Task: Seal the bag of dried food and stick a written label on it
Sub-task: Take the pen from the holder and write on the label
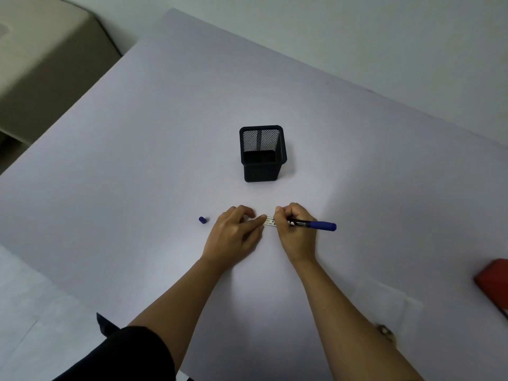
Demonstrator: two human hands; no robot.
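Right hand point(295, 229) grips pen point(316, 224) over label point(270, 221), whose long axis runs sideways; left hand point(236, 235) fingertips pin label's left end.

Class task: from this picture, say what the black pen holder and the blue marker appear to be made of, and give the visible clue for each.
Pen holder: probably metal mesh with a matt black finish; the walls show a fine see-through grid. Marker: probably smooth plastic, with an even blue and black barrel and a slight sheen.
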